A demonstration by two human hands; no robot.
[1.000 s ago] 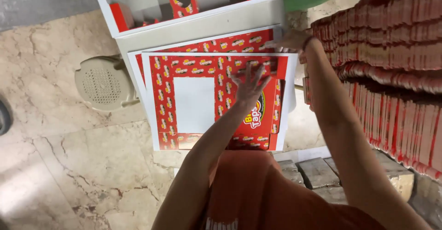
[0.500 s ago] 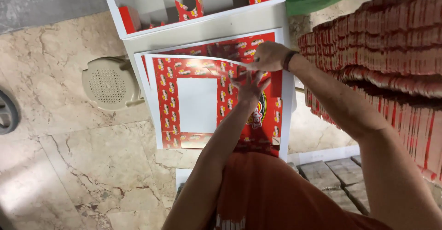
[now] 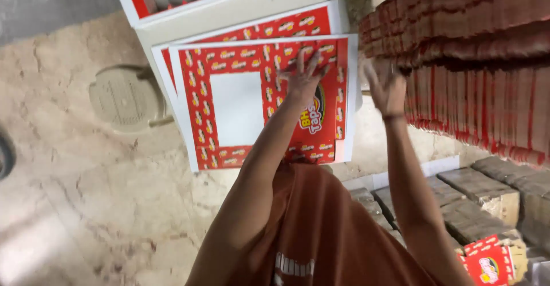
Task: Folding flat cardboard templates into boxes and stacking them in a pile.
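A round tan drain cover (image 3: 125, 98) sits in the stone floor (image 3: 86, 206) at nine o'clock. A big stack of red folded cartons (image 3: 475, 62) fills the side at two o'clock. Grey blocks (image 3: 487, 188) lie below it at four o'clock. A white open box (image 3: 229, 5) with red flaps stands at twelve o'clock. A small red packet (image 3: 490, 263) lies at five o'clock.

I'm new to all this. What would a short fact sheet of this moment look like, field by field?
Left hand: left hand pressed flat, fingers spread, on the top printed sheet
Right hand: right hand raised, open, beside the red stack, holding nothing
Sheets: red patterned sheets with a white panel, lying overlapped on a white stand
Floor: marbled stone floor with a round beige cover
Lower right: grey bricks
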